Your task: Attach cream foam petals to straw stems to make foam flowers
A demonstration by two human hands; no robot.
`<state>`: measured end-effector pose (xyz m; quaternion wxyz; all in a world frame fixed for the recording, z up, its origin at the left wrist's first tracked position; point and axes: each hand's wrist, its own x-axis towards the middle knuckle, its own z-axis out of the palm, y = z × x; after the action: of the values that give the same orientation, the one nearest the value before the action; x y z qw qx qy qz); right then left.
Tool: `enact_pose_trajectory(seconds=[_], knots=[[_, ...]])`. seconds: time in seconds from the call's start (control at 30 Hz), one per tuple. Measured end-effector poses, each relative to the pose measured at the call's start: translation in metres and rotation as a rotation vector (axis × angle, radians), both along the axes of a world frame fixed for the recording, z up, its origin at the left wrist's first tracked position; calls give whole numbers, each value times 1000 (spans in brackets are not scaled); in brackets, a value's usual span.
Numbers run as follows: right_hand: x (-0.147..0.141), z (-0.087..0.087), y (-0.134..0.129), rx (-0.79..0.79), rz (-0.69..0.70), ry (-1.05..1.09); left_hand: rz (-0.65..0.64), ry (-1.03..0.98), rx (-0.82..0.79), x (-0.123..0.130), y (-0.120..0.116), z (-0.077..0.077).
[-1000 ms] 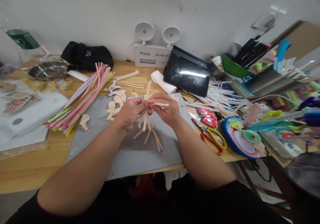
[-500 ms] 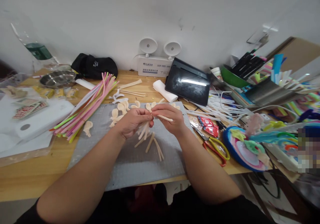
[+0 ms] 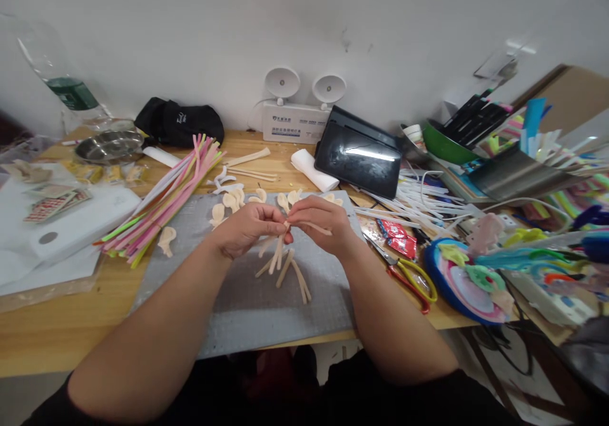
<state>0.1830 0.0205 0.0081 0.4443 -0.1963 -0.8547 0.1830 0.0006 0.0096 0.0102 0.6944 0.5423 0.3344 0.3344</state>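
My left hand (image 3: 254,226) and my right hand (image 3: 321,222) meet over the grey mat (image 3: 285,324), fingertips pinched on a small bunch of cream fuzzy stems (image 3: 277,256). Some stem ends hang down below my left fingers, and one stem points right under my right fingers. Loose cream stems (image 3: 299,279) lie on the mat below the hands. Behind them sit several cream looped pieces (image 3: 233,199), and one more looped piece (image 3: 166,241) rests at the mat's left edge.
Pink and yellow stems (image 3: 164,204) are heaped on the left. Scissors (image 3: 404,271), red packets (image 3: 399,239) and a blue-rimmed round tray (image 3: 435,286) are on the right. A black tablet (image 3: 359,160) leans at the back near an emergency lamp (image 3: 295,122).
Both hands remain together, with my left hand shifted slightly left. The hanging stems and the one pointing right have changed angle a little. The view has moved slightly.
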Motion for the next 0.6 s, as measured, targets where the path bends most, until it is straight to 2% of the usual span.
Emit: enact_pose_trajectory(seconds=[0.17,0.33,0.47,0.6], knots=[[-2,4,-3,-6,-8,26,-68,-25,-96,-3,-1,4],[-2,1,-1,20,-50,20,54,9,-33,-3,1,4],[-2,0,0,101,-61,-27,43,51,-7,0,1,-1],[0,5,-2,180,-78,-115,61,-69,-87,6,0,-7]])
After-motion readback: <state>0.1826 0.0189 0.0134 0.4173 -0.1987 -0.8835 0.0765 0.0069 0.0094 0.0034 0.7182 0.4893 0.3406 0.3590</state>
